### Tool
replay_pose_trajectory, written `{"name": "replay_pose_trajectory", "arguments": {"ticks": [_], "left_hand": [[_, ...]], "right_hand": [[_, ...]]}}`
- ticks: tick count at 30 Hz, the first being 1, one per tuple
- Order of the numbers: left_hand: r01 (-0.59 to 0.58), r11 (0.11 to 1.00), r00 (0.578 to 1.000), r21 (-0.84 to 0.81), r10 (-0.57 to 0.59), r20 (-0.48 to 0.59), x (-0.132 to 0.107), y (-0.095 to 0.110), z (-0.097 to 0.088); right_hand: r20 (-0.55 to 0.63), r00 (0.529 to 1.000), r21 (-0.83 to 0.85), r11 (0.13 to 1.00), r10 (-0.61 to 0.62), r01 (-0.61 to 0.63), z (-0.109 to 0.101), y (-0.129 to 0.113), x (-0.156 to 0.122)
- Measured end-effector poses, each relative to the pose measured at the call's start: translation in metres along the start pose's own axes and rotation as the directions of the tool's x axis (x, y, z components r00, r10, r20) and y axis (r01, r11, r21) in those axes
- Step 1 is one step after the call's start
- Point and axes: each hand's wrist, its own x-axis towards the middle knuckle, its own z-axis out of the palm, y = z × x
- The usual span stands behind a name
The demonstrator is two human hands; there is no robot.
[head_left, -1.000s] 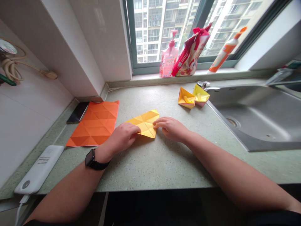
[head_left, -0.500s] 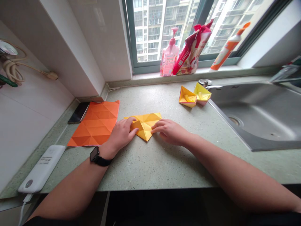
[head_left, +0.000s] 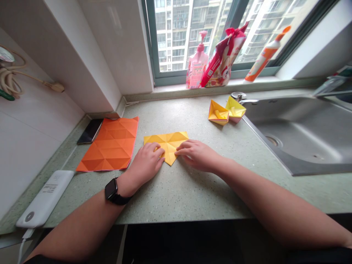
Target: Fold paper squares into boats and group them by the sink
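A yellow sheet of origami paper [head_left: 168,141], creased and folded to a downward point at its front, lies on the counter. My left hand [head_left: 147,159], with a black watch on the wrist, presses bent fingers onto the paper's left flap. At the right edge, my right hand [head_left: 196,154] grips the paper between thumb and fingers; the thumb is partly hidden. Left of my hands lies an orange creased sheet [head_left: 110,145], with a pale pink edge showing beneath. Two folded paper boats, one orange-yellow [head_left: 217,113] and one lighter yellow [head_left: 235,109], stand together near the sink.
A steel sink [head_left: 310,135] is set in the counter at right. A black phone [head_left: 89,131] and a white power bank [head_left: 45,198] with a cable lie at left. On the sill stand a pink pump bottle [head_left: 197,68], a red bag [head_left: 225,58] and an orange-white bottle [head_left: 265,57].
The raised left flap of the yellow paper has come down flat under my left hand, which has shifted slightly toward the paper's middle. My right hand has stayed at the right edge.
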Motion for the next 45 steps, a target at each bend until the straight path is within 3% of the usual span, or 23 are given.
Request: {"name": "replay_pose_trajectory", "arguments": {"ticks": [7, 13, 21, 27, 34, 40, 45], "left_hand": [[-0.013, 0.996, 0.999, -0.085, 0.016, 0.039, 0.002, 0.004, 0.001], [-0.052, 0.988, 0.998, -0.149, 0.056, 0.020, 0.003, 0.001, 0.006], [-0.164, 0.976, 0.973, -0.143, 0.184, 0.140, -0.005, 0.000, -0.014], [-0.213, 0.959, 0.959, -0.185, 0.242, 0.147, -0.007, 0.003, -0.016], [-0.128, 0.989, 0.968, -0.074, 0.141, 0.207, -0.005, 0.000, -0.019], [0.065, 0.997, 0.974, 0.034, -0.070, 0.214, -0.003, -0.005, -0.024], [0.224, 0.966, 0.948, 0.126, -0.246, 0.200, 0.003, -0.009, -0.029]], "right_hand": [[0.003, 0.997, -0.072, 0.994, 0.083, -0.083, -0.003, -0.005, -0.002], [-0.015, 0.999, -0.096, 0.995, 0.034, -0.035, 0.005, -0.010, 0.000], [0.007, 0.999, -0.144, 0.988, 0.053, -0.052, 0.008, -0.013, 0.000], [0.017, 0.998, -0.146, 0.988, 0.061, -0.058, 0.005, -0.014, 0.001], [0.039, 0.996, -0.145, 0.987, 0.078, -0.072, 0.004, -0.016, 0.002], [0.043, 0.996, -0.139, 0.988, 0.075, -0.068, 0.003, -0.016, 0.001], [0.061, 0.995, -0.138, 0.988, 0.084, -0.075, 0.003, -0.016, 0.002]]}}
